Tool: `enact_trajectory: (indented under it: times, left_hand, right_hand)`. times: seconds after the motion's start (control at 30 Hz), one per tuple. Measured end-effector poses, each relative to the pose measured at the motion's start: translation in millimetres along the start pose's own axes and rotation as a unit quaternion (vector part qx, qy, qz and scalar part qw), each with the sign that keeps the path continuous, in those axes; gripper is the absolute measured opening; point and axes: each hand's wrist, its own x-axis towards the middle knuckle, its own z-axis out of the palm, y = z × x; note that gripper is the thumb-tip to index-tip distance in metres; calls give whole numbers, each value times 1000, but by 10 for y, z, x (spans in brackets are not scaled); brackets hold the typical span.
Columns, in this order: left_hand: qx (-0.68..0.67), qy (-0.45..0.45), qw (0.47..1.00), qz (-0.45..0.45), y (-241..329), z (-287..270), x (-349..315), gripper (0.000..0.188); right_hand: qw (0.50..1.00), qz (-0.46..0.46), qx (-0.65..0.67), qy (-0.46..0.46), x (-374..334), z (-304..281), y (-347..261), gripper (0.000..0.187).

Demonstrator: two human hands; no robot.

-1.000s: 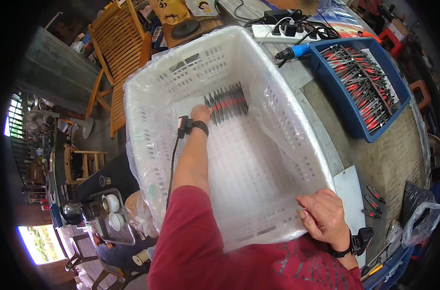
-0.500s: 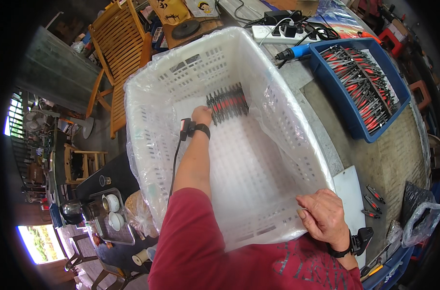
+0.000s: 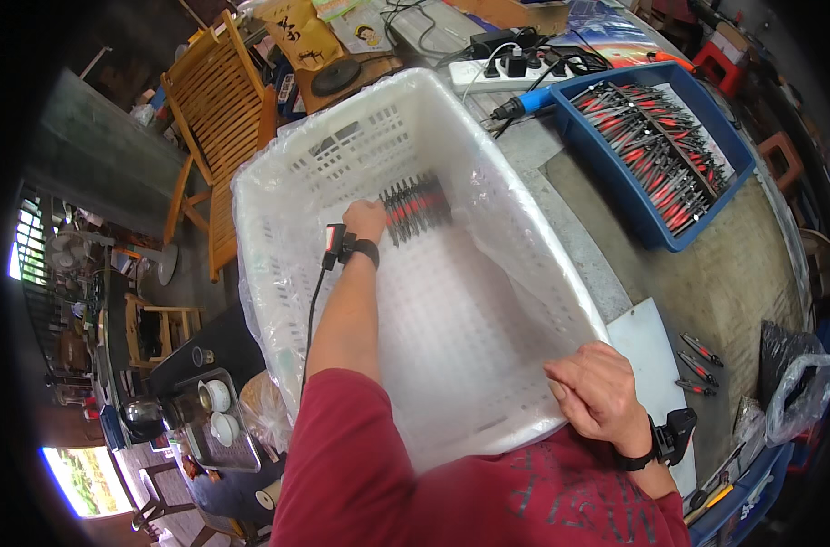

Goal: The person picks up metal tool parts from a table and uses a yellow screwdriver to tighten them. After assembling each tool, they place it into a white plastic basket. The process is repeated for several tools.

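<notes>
A row of slim black-and-red pen-like pieces [image 3: 417,210] lies side by side on the floor of a white plastic crate [image 3: 561,264] lined with clear plastic film. My left hand [image 3: 365,220] reaches deep into the crate, closed against the left end of that row. Its fingertips are hidden, so what they hold does not show. At the crate's near right corner is my right hand [image 3: 597,394], with fingers curled and thumb pressed in. Whether it pinches the film or something small cannot be made out.
Right of the crate stands a blue tray [image 3: 665,239] full of similar pieces. A few loose pieces [image 3: 697,366] lie on the table beside a white sheet [image 3: 650,351]. Behind are a blue-handled tool [image 3: 524,103] and a power strip [image 3: 469,78]. A wooden folding chair [image 3: 216,118] stands left.
The whole view has shifted, with the crate and tray now a little further left. Both hands keep nearly the same places at the row and the crate corner.
</notes>
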Motion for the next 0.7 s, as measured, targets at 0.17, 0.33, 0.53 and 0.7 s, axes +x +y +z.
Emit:
enact_trajectory:
  times: [0.17,0.33,0.53,0.7]
  left_hand:
    - [-99,-131,969,183,404,-498,-20,28]
    - [-232,-415,865,159,1109,-1259,-368,19]
    - [-282,-423,800,320,2388,-1598,-1382,12]
    - [-168,-468,713,494,3233,-1197,-2311,14]
  right_hand:
    - [999,-30,-2,32,-117,-94,-68,23]
    - [995,-51,-9,80,-319,-302,-154,23]
    - [990,-44,0,132,-698,-467,-217,20]
    - [987,-32,-32,153,-1082,-675,-378,23]
